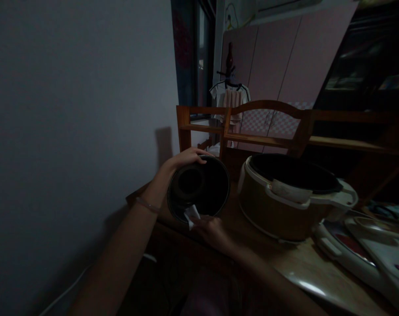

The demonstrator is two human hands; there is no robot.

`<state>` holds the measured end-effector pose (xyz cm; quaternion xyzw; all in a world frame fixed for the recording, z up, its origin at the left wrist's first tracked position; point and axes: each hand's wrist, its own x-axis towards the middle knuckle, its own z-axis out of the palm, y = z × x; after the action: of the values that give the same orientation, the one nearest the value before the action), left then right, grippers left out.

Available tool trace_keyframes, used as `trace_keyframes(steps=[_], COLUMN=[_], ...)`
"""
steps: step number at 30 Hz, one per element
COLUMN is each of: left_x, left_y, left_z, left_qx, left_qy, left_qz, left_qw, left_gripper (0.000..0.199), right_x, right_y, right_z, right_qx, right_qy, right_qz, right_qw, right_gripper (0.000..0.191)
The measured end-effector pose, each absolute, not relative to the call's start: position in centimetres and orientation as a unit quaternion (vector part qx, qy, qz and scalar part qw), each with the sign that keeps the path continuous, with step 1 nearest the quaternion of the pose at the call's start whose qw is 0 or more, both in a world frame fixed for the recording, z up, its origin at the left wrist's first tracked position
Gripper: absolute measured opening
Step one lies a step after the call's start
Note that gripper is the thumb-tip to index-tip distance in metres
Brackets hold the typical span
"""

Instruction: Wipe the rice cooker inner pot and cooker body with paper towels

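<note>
A dark round inner pot [214,186] is tipped on its side above the wooden tabletop, its mouth facing me. At its upper rim, my left hand [190,156] is closed, with the thumb over the edge and the fingers behind. My right hand [212,227] pinches a white tissue [192,214] against the lower rim of the pot. Some of its fingers are blurred and in shadow. To the right of the pot stands a round cooker body [272,213] with a pale rim and a black inside.
A cooker lid or flat appliance [360,250] lies on the table [295,263] at the right. Behind runs a wooden rack [265,105], with a pink cupboard [278,57] and hanging clothes [232,98] beyond. A bare wall [87,109] borders the left side.
</note>
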<state>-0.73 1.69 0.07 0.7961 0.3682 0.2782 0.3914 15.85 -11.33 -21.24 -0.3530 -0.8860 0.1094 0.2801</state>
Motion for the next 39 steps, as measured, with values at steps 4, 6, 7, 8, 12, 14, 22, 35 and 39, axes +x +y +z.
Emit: trace_keyframes(steps=[4, 6, 7, 8, 12, 14, 22, 35, 39], left_x=[-1.3, -1.4, -1.4, -1.4, -1.4, -1.7, -2.7, 0.9, -1.4], left_y=[1.9, 2.2, 2.3, 2.4, 2.7, 2.6, 2.5, 1.5, -2.4], left_z=[0.1, 0.0, 0.0, -0.1, 0.0, 0.1, 1.6, 4.9, 1.8], left_qx=[0.796, 0.798, 0.799, 0.798, 0.801, 0.805, 0.832, 0.9, 0.843], left_qy=[0.374, 0.374, 0.375, 0.376, 0.38, 0.382, 0.376, 0.432, 0.444], left_qz=[0.276, 0.277, 0.278, 0.279, 0.276, 0.269, 0.185, 0.054, 0.296], left_qw=[0.387, 0.382, 0.38, 0.378, 0.372, 0.366, 0.364, 0.025, -0.063], left_gripper=[0.055, 0.056, 0.056, 0.055, 0.054, 0.055, 0.052, 0.068, 0.067], right_x=[18.5, 19.4, 19.7, 19.7, 19.0, 18.6, 15.9, 11.1, 11.2], right_y=[-11.3, -11.1, -11.0, -10.8, -10.1, -10.2, -13.4, -15.0, -15.0], right_z=[-20.7, -20.4, -20.3, -20.3, -20.7, -20.7, -20.6, -21.7, -21.8], right_qx=[-0.319, -0.314, -0.313, -0.311, -0.287, -0.275, -0.28, -0.413, -0.425], right_qy=[-0.914, -0.918, -0.919, -0.92, -0.924, -0.927, -0.927, -0.857, -0.845], right_qz=[0.011, -0.027, -0.043, -0.058, -0.114, -0.131, -0.104, -0.052, -0.037], right_qw=[0.252, 0.239, 0.235, 0.232, 0.225, 0.221, 0.227, 0.303, 0.321], right_gripper=[0.045, 0.049, 0.05, 0.05, 0.048, 0.045, 0.037, 0.048, 0.052])
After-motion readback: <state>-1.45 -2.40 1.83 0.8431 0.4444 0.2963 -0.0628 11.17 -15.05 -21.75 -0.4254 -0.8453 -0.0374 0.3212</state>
